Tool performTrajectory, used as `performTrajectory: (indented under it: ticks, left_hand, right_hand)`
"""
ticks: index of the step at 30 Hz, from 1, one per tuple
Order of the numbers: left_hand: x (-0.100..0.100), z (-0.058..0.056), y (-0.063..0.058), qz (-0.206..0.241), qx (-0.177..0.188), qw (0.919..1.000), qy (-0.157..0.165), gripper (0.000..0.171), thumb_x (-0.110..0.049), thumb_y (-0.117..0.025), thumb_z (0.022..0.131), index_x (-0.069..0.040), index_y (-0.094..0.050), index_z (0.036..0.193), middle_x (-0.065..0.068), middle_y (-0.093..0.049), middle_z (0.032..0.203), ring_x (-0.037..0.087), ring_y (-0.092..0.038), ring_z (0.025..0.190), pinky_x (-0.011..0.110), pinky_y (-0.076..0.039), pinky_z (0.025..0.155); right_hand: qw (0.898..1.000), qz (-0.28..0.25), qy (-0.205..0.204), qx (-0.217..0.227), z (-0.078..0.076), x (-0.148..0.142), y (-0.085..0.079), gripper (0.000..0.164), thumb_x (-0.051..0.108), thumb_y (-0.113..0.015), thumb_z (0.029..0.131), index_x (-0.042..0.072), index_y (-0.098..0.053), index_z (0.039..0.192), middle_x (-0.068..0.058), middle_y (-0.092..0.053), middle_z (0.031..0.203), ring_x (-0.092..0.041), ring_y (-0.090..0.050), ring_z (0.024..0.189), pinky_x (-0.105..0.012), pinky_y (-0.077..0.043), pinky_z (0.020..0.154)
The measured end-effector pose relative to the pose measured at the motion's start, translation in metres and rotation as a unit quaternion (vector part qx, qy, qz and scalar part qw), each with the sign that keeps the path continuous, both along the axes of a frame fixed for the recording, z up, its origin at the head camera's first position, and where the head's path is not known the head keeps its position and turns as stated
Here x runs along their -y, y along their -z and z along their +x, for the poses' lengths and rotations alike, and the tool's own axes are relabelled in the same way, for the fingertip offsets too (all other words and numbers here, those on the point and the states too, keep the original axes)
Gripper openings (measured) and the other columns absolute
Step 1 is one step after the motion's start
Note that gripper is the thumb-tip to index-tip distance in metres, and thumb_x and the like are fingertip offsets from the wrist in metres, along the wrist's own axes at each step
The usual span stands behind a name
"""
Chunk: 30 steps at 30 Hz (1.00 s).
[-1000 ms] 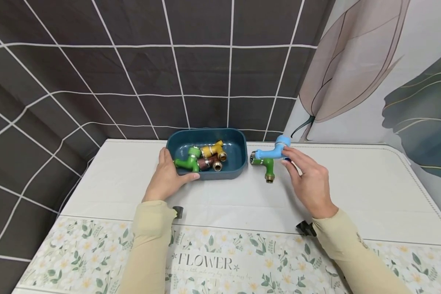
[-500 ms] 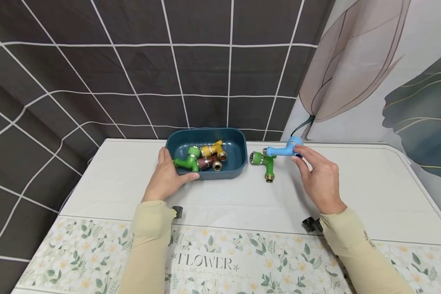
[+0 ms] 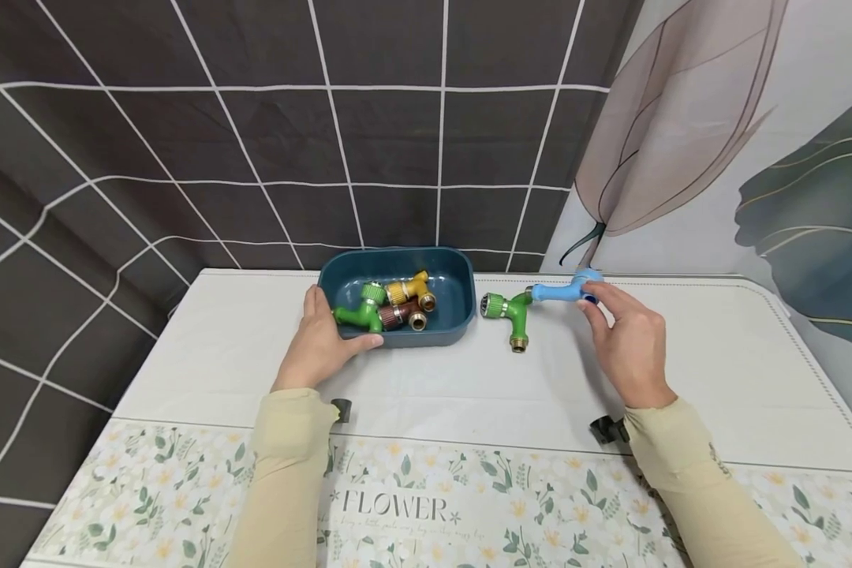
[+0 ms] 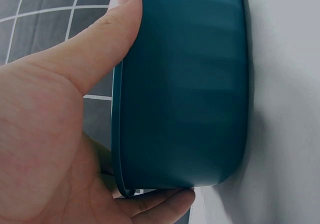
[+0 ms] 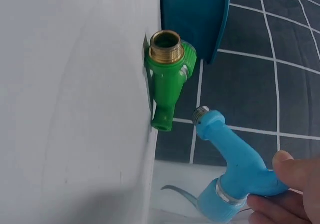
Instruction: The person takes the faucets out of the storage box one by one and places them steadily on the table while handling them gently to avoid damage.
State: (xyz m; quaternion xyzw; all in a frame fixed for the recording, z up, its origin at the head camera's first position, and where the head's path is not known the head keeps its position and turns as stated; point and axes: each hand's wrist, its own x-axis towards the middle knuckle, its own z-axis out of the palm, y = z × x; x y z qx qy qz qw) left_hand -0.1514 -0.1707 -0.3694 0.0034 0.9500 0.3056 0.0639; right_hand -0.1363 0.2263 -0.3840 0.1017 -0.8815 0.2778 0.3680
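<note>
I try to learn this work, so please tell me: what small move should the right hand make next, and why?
Probably the right hand should lower the blue tap onto the white table, beside the green tap that lies there. The right wrist view shows the blue tap held off the table, not touching the green tap, and the left hand is holding the box.

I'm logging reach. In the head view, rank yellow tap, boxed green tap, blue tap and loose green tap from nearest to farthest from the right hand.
1. Blue tap: held by the right hand.
2. Loose green tap: just right of the box.
3. Yellow tap: inside, near the middle.
4. Boxed green tap: at the left end.
</note>
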Motion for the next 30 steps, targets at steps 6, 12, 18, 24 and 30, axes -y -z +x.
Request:
performTrajectory:
  ticks: [6,12,18,24,30]
  left_hand:
    - [0.0,-0.001,0.0,-0.002,-0.007,1.0,0.001,0.128,-0.05,-0.079,0.084,0.013,0.009,0.154,0.027,0.01,0.164,0.043,-0.012,0.15,0.051,-0.025,0.118]
    - [0.0,-0.002,0.001,-0.001,-0.01,0.9999,0.003,0.129,-0.05,-0.08,0.084,0.013,0.008,0.154,0.027,0.01,0.164,0.043,-0.013,0.15,0.051,-0.025,0.118]
    - [0.0,-0.002,0.0,-0.001,-0.008,1.0,0.002,0.128,-0.049,-0.079,0.084,0.013,0.009,0.153,0.027,0.011,0.164,0.042,-0.011,0.151,0.051,-0.024,0.118]
    - [0.0,-0.001,0.0,-0.003,-0.01,0.9999,0.001,0.128,-0.049,-0.079,0.084,0.013,0.008,0.153,0.027,0.009,0.164,0.043,-0.014,0.15,0.051,-0.026,0.118]
    - [0.0,0.0,0.001,-0.003,-0.011,0.9999,0.002,0.128,-0.05,-0.08,0.084,0.013,0.008,0.153,0.028,0.008,0.164,0.044,-0.015,0.15,0.051,-0.026,0.117]
  right_hand:
    - [1.0,0.004,0.027,0.013,-0.001,-0.004,0.001,0.025,0.0,-0.077,0.087,-0.006,-0.074,0.111,-0.021,-0.072,0.112,-0.04,-0.068,0.106,-0.057,-0.053,0.087]
    - [0.999,0.004,0.047,0.027,-0.001,-0.005,0.003,0.024,-0.001,-0.078,0.085,-0.007,-0.074,0.108,-0.023,-0.072,0.109,-0.042,-0.068,0.104,-0.057,-0.053,0.085]
    - [0.998,0.008,0.053,0.035,-0.002,-0.006,0.004,0.024,-0.002,-0.077,0.085,-0.008,-0.074,0.108,-0.024,-0.072,0.109,-0.043,-0.068,0.104,-0.058,-0.053,0.086]
    - [0.998,0.006,0.053,0.036,-0.004,-0.006,0.008,0.024,-0.001,-0.078,0.084,-0.007,-0.074,0.107,-0.023,-0.072,0.108,-0.042,-0.068,0.104,-0.056,-0.052,0.086]
    - [0.998,-0.006,0.058,0.038,-0.004,-0.007,0.012,0.023,0.0,-0.078,0.084,-0.005,-0.075,0.107,-0.023,-0.073,0.106,-0.042,-0.069,0.101,-0.056,-0.052,0.084]
